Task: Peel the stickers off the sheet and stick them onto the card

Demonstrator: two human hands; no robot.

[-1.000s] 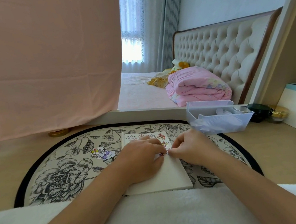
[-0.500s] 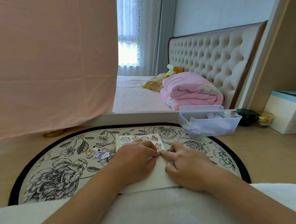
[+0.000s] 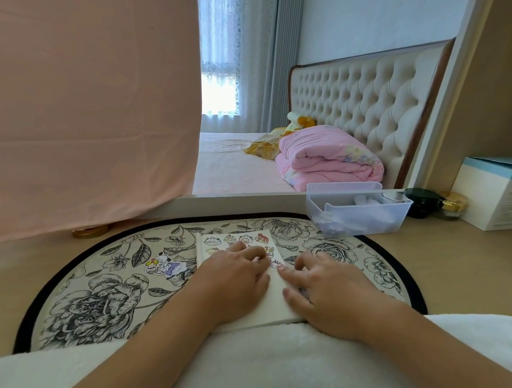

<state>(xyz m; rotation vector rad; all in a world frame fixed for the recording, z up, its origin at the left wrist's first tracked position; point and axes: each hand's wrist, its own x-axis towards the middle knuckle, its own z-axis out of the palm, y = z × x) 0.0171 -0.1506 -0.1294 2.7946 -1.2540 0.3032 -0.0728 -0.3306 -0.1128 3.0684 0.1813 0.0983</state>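
Note:
A white card [image 3: 271, 305] lies on the flowered round mat [image 3: 99, 299], with several small cartoon stickers [image 3: 238, 239] along its far end. A small sticker sheet [image 3: 165, 265] with colourful figures lies on the mat just left of the card. My left hand [image 3: 235, 279] rests palm-down on the card, its bent fingertips on the card's stickered part. My right hand [image 3: 324, 289] lies at the card's right edge, fingers spread, and its forefinger presses a sticker on the card beside my left fingertips.
A clear plastic bin [image 3: 359, 211] with small items stands at the back right, then a dark jar [image 3: 423, 204], a gold-lidded jar [image 3: 451, 204] and a white-blue box [image 3: 508, 193]. Pink cloth [image 3: 68, 114] hangs behind. White fabric [image 3: 239, 375] covers my lap.
My right hand let go of its pinch at the sticker, moved right and flattened with the forefinger pressing down. My left hand stayed on the card. My head tilted up slightly.

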